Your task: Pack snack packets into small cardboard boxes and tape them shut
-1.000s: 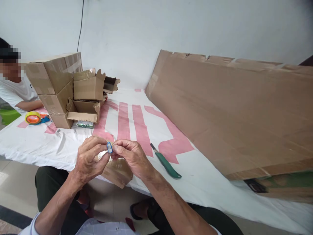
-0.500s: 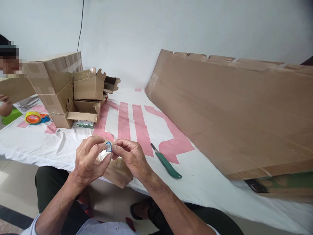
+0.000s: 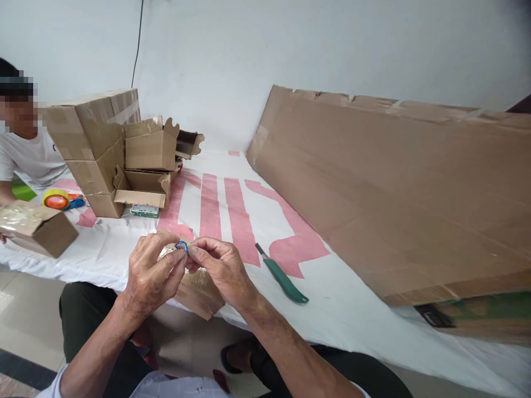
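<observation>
Lowered since: one taped carton (image 3: pixel 43 229) (far left). Our right hand (image 3: pixel 228 271) pinches one blue-edged item (image 3: pixel 181 245); our left hand (image 3: pixel 150 271) adjoins it, grip unclear.

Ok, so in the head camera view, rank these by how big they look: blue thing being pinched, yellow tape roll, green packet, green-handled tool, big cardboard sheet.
1. Cardboard sheet
2. Green-handled tool
3. Yellow tape roll and green packet: too close to rank
4. Blue thing, partly covered

Tbl (image 3: pixel 110 254) w/ boxes (image 3: pixel 105 205), tape (image 3: pixel 56 199), knife (image 3: pixel 286 280)
</observation>
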The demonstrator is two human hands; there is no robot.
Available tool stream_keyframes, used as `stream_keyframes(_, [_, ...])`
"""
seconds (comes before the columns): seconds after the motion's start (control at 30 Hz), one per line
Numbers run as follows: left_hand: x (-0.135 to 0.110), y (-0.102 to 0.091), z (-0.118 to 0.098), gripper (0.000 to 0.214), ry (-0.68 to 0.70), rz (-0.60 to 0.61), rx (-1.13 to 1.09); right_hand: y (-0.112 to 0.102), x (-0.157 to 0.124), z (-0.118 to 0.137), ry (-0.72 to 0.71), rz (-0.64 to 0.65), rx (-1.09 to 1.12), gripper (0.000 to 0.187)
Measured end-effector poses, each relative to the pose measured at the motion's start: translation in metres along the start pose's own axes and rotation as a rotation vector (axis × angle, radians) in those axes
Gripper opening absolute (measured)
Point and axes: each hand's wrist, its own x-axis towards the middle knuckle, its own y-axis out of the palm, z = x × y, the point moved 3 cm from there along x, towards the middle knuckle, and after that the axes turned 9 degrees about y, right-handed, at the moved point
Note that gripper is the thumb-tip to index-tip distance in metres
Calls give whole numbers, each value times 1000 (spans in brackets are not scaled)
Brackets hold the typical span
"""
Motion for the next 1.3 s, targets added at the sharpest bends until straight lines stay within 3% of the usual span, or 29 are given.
stream_keyframes(0.47, [0, -3, 11, 8, -397, -138, -429, 3, 0, 4, -46, 13, -87, 40])
stream_keyframes(0.77, [-21, 1, 39, 26, -820, -245, -782, 10, 7, 7, -32, 42, -124, 31])
stream_keyframes(0.97, [-30, -7, 63, 31, -1047, -310, -905, 12, 16, 7, -19, 69, -156, 29])
stream_keyframes(1.07, [-40, -16, 87, 33, -1098, -346, -859, 12, 21, 6, -4, 92, -179, 31])
stream_keyframes(1.13, [-50, -27, 114, 36, -1136, -366, -782, 11, 25, 3, 7, 92, -218, 35])
stream_keyframes(1.3, [-78, -79, 221, 38, -1165, -525, -424, 11, 39, -8, 49, 96, -285, 48])
